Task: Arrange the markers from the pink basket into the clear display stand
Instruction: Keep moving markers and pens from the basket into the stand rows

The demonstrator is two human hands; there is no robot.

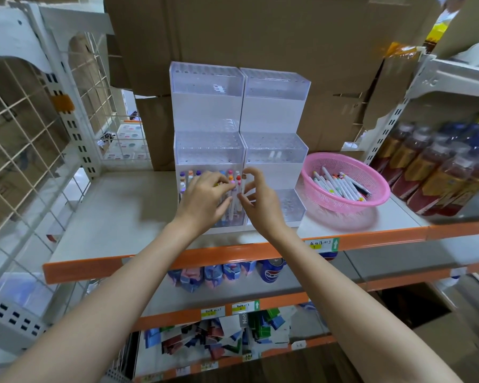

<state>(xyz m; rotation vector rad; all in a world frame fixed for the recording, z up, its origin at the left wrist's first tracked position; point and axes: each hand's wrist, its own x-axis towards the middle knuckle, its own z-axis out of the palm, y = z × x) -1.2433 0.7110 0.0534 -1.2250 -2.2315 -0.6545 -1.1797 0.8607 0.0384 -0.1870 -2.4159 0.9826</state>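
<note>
While left hand (205,196) grips spare markers (233,201), right hand (259,199) pinches one upright to slot into clear display stand (208,106) by front edge of shelf (114,217).

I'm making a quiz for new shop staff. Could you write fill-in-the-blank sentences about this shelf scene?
1. The pink basket stands to the ___ of the clear display stand.
2. The markers with coloured caps stand upright in its ___ tier.
3. The shelf's front edge is coloured ___.
Missing words: right; lowest; orange.
</note>
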